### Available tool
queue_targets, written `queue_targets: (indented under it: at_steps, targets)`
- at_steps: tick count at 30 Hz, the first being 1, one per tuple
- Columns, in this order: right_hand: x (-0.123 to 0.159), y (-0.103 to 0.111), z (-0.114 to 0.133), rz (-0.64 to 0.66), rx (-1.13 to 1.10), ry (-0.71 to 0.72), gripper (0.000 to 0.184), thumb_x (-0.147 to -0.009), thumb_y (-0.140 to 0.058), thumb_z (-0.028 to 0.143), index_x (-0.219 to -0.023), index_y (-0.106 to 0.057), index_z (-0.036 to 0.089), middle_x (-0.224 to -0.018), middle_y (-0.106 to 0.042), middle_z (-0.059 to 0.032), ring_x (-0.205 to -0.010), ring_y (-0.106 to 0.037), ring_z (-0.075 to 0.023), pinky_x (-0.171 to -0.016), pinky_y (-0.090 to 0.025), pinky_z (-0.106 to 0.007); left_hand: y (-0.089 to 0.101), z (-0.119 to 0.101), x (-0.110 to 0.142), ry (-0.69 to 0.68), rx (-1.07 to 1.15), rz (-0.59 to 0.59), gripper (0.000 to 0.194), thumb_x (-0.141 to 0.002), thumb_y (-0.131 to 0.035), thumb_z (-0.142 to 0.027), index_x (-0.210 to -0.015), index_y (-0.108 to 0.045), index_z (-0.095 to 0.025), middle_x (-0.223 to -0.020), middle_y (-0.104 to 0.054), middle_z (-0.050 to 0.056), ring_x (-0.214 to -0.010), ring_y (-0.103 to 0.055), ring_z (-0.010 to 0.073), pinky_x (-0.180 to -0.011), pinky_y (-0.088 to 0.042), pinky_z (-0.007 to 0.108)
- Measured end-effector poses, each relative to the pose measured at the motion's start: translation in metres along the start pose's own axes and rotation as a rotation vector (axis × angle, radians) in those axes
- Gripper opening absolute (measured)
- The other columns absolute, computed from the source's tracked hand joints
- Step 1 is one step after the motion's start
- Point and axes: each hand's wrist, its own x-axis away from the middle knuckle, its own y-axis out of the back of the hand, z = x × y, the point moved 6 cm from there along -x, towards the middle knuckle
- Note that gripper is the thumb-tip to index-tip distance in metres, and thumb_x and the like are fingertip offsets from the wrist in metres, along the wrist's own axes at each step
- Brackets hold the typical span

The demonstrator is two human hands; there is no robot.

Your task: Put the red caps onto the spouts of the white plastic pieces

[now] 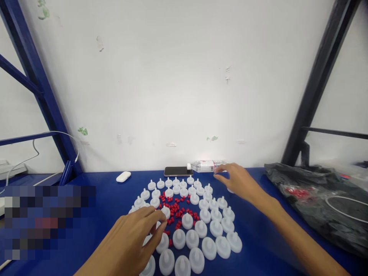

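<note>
My left hand (130, 235) hovers over the left side of a group of white plastic caps with nozzle tips, fingers curved and thumb a little apart from the index finger. One white cap (156, 227) shows behind the gap between them; I see nothing clearly gripped. Over the right rear of the group, my right hand (237, 180) is held with thumb and index finger apart, nothing visible between them. A white cap lies partly hidden beneath it. Small red plastic pieces (174, 209) lie loose in the middle, ringed by upright white caps (187, 221).
Along the wall lie a phone (176, 171) and a clear bottle (205, 166) on its side. A white earbud case (123, 176) sits at the back left of the blue table (100, 199). A black plastic bag (310, 207) covers the right side. Metal posts rise on both sides.
</note>
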Motion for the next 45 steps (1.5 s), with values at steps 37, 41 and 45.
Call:
queue_targets:
  at_steps: [37,41,45]
  targets:
    - [0.039,-0.012,0.108,0.116,-0.465,0.421,0.007,-0.097,-0.068,0.029,-0.098,-0.074,0.026,-0.098,-0.078,0.0009,-0.096,-0.067,-0.0196,-0.092,-0.045,-0.035,-0.012,0.001,-0.007,0.21,0.318,-0.336,0.009,-0.097,-0.045,-0.028,-0.089,-0.047,-0.025,-0.108,-0.075,0.002,-0.043,-0.057,0.0067,-0.045,-0.049,0.021]
    - [0.046,-0.005,0.122,0.085,-0.688,0.408,0.004,-0.091,-0.074,0.027,-0.095,-0.076,0.027,-0.093,-0.078,0.0025,-0.089,-0.068,-0.0176,-0.083,-0.049,-0.032,-0.008,0.009,-0.006,0.257,0.269,-0.392,0.01,-0.095,-0.057,-0.035,-0.1,-0.062,-0.027,-0.103,-0.074,0.0,-0.058,-0.061,0.0133,-0.061,-0.053,0.03]
    - [0.05,-0.005,0.128,0.055,-0.817,0.396,0.004,-0.089,-0.077,0.025,-0.092,-0.078,0.027,-0.089,-0.078,0.0031,-0.086,-0.07,-0.0169,-0.082,-0.052,-0.031,-0.014,0.011,-0.008,0.165,0.301,-0.389,0.012,-0.093,-0.065,-0.035,-0.102,-0.072,-0.031,-0.088,-0.075,-0.004,-0.066,-0.064,0.0163,-0.064,-0.053,0.029]
